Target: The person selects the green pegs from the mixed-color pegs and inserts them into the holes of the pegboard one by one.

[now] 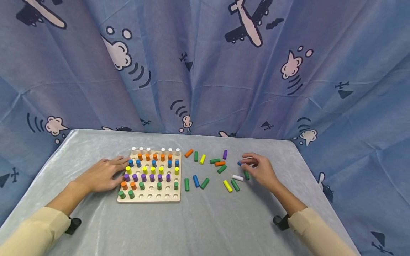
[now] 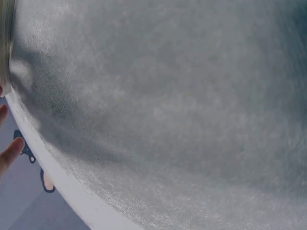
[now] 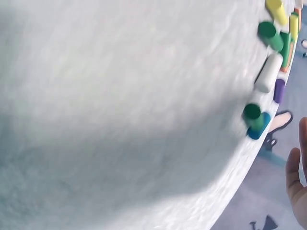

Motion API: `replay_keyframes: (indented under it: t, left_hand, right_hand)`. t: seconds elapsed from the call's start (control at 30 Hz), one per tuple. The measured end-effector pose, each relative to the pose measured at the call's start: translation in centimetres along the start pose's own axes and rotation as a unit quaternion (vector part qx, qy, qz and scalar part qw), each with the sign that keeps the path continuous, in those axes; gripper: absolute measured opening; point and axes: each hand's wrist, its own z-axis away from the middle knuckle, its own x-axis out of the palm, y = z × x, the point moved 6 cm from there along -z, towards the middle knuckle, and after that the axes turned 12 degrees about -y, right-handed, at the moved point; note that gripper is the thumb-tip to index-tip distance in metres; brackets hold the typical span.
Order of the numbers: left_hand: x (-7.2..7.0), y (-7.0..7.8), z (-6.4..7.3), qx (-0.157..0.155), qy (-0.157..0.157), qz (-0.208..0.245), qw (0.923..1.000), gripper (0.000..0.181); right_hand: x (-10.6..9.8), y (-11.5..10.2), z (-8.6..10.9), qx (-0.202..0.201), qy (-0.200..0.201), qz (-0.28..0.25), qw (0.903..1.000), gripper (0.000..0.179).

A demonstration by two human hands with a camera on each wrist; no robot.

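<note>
A wooden pegboard [image 1: 148, 200] lies left of the middle, with rows of white, orange, blue, yellow, purple and green pegs standing in it. My left hand [image 1: 107, 173] lies flat with its fingers spread, touching the board's left edge. In the left wrist view only some fingertips [image 2: 12, 152] show, beside the board's edge [image 2: 5, 48]. My right hand [image 1: 261, 170] hovers with bent fingers and thumb apart around a blue peg [image 1: 239, 163]. That blue peg [image 3: 259, 128] looks to lie on the table behind a green peg [image 3: 254, 115], apart from the visible fingers [image 3: 293, 172].
Loose pegs are scattered between the board and my right hand, among them a white peg [image 1: 237, 177], a yellow peg [image 1: 227, 186], a purple peg [image 1: 225, 154] and several green ones. A grey cloth covers the table [image 1: 211, 224]. A blue patterned curtain [image 1: 205, 71] hangs behind it.
</note>
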Motion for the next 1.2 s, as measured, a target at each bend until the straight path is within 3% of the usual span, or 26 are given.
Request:
replay_keyframes:
  t: [0.5,0.87,1.2]
  left_hand:
    - [0.1,-0.2,0.0,0.000,0.002,0.001,1.0000,0.051]
    - [0.1,-0.2,0.0,-0.001,-0.001,-0.003,1.0000,0.052]
    - [0.3,-0.3,0.0,-0.001,0.003,-0.008,1.0000,0.052]
  right_hand:
    - [-0.7,3.2,0.4,0.059,0.015,0.027,0.9978,0.032]
    - [0.1,4.7,0.1,0.145,-0.007,0.071,0.9869,0.040]
    - [0.5,4.6,-0.2,0.156,-0.006,0.074,0.9850,0.037]
